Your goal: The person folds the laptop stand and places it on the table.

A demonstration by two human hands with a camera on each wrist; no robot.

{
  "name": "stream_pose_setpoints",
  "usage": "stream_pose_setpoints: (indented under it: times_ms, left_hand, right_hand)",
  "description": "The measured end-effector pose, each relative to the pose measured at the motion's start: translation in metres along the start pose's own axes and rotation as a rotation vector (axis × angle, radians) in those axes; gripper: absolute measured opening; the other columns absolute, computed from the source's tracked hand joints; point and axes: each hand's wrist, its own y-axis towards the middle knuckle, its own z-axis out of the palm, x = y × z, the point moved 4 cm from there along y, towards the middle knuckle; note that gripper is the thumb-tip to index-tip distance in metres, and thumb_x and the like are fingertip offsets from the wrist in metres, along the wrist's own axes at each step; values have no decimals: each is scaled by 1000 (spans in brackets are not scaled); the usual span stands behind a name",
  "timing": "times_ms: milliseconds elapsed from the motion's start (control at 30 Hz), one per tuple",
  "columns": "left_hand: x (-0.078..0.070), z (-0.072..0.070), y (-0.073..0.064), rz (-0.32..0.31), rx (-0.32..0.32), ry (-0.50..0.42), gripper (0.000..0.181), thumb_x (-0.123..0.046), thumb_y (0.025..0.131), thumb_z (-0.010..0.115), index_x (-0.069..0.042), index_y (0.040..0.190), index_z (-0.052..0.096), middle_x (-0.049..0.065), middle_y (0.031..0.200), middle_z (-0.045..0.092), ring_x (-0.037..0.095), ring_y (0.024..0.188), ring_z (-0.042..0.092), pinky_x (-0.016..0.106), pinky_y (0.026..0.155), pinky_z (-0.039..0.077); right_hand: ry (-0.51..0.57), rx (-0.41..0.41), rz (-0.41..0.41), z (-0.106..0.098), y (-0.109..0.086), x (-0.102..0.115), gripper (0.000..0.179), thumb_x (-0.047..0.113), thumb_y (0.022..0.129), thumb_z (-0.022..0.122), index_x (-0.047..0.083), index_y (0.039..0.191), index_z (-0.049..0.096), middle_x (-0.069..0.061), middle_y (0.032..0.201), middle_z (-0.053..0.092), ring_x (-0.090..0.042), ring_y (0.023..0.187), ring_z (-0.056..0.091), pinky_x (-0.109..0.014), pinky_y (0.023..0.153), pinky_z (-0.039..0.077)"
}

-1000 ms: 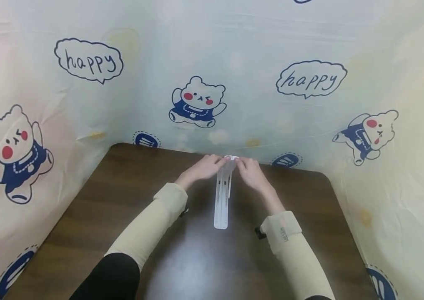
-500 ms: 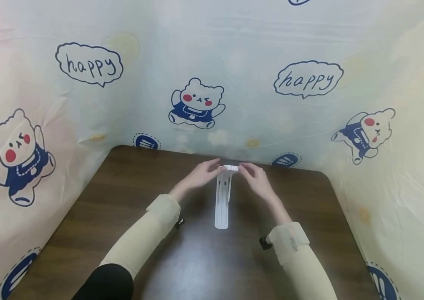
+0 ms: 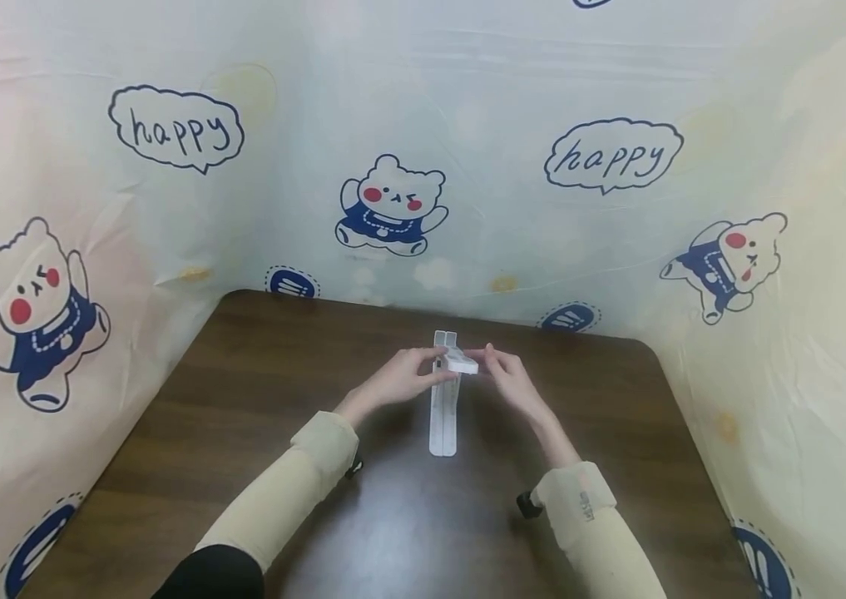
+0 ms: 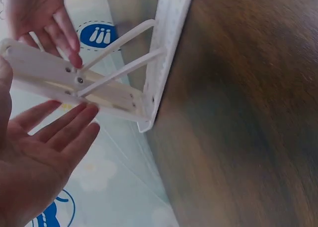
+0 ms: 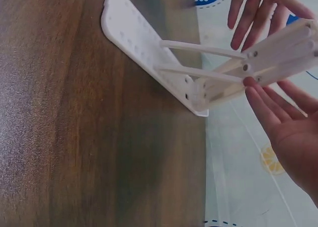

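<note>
A white folding stand stands on the table; its long slotted base (image 3: 442, 428) lies flat, pointing toward me. From its far end rises a hinged plate (image 3: 462, 363), tilted up and braced by two thin struts (image 4: 121, 72). My left hand (image 3: 393, 378) holds the plate's left edge, thumb on the near side and outstretched fingers behind. At the opposite edge, my right hand (image 3: 516, 383) holds the plate between thumb and fingers. In the right wrist view, right fingertips (image 5: 251, 83) touch the plate where a strut joins it; that thumb is hidden there.
The brown wooden table (image 3: 243, 433) has rounded far corners. A pale cloth (image 3: 497, 75) printed with bears and the word "happy" hangs around its back and sides, close to the far edge.
Both hands have come nearer to me, bringing the stand's raised plate forward with them. The base's far end now shows beyond the plate, while its near end stays put.
</note>
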Motion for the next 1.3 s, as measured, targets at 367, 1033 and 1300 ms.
stream_pose_setpoints:
  times_ms: [367, 1033, 1300]
  left_hand:
    - [5, -1, -1, -3, -33, 50, 59, -44, 113, 60, -8, 160, 57, 16, 162, 61, 36, 154, 56, 57, 129, 45]
    - [-13, -17, 19, -79, -52, 72, 59, -48, 118, 46, -7, 157, 60, 15, 157, 66, 36, 149, 61, 57, 126, 48]
    - [-18, -26, 30, -113, -43, 59, 72, -59, 117, 35, -4, 158, 58, 19, 156, 66, 39, 146, 64, 58, 125, 49]
  right_hand:
    - [-229, 41, -72, 6, -3, 10, 46, 18, 112, 65, 3, 155, 61, -20, 159, 63, -42, 148, 60, -61, 120, 53]
    - [-371, -99, -148, -1, 25, 27, 36, 23, 117, 51, 1, 136, 73, -18, 110, 79, -28, 93, 70, -43, 85, 57]
    - [-406, -121, -148, -7, 40, 35, 38, 24, 118, 48, -2, 127, 76, -12, 77, 59, -25, 74, 56, -38, 73, 49]
